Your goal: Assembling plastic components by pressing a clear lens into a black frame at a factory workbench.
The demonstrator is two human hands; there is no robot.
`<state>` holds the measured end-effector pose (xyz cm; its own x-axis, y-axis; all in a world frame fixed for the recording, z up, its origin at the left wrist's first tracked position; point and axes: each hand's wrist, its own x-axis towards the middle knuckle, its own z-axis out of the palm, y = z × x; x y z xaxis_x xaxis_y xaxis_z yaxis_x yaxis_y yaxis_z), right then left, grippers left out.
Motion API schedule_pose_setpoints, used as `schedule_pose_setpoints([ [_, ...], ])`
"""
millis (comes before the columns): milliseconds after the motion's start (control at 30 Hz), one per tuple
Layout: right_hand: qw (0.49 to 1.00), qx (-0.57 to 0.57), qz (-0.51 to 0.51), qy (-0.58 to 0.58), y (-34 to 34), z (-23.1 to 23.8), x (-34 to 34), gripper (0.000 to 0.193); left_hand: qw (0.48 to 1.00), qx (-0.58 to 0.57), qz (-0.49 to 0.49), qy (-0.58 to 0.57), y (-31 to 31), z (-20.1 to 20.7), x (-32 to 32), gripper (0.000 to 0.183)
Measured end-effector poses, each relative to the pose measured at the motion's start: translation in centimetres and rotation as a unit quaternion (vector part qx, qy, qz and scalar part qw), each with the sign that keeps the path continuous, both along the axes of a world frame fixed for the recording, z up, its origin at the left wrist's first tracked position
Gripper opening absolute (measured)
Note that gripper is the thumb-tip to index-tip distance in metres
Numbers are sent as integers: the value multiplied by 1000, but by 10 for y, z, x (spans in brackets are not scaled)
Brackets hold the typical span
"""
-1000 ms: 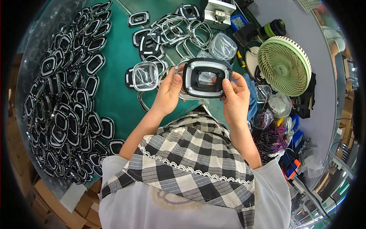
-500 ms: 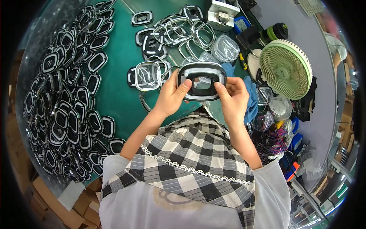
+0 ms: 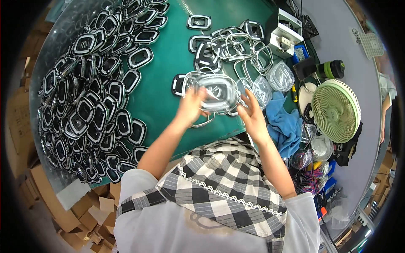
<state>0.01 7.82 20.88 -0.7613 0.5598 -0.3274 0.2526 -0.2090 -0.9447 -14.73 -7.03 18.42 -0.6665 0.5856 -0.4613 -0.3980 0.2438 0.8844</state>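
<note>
A rounded rectangular frame piece (image 3: 220, 95), dark with a pale band, is smeared by motion in front of me. My left hand (image 3: 190, 106) grips its left side, thumb on top. At its right edge is my right hand (image 3: 253, 116), fingers spread and apart from one another; whether the thumb touches the piece I cannot tell. Just behind lie thin chrome rings (image 3: 240, 42) and black frames with white bands (image 3: 206, 57), loosely heaped. A stack of clear plastic covers (image 3: 280, 76) sits beyond my right hand.
A large pile of black-and-chrome frames (image 3: 95, 92) covers the left of the green table (image 3: 162, 76). To the right are a blue cloth (image 3: 283, 124), a green fan (image 3: 336, 110), a yellow-handled tool (image 3: 294, 93) and a white bench device (image 3: 284, 36). Cardboard boxes (image 3: 90, 211) lie below the table's left edge.
My right hand has let go of the frame piece and its fingers have opened. The piece, in my left hand, now blurs with motion. The whole view has shifted and turned slightly.
</note>
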Motion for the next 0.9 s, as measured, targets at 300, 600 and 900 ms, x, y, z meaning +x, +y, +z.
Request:
schedule_pose_setpoints([
  [300,982,-62,146,-101,21,-10,53,36,958,-78,252,113,-37,-18,-272,39],
  [600,982,-43,102,-154,14,-9,83,32,868,-12,412,277,-33,-56,-260,82],
  [900,984,-19,95,-150,13,-16,92,32,860,-85,-67,498,16,-36,-104,38],
])
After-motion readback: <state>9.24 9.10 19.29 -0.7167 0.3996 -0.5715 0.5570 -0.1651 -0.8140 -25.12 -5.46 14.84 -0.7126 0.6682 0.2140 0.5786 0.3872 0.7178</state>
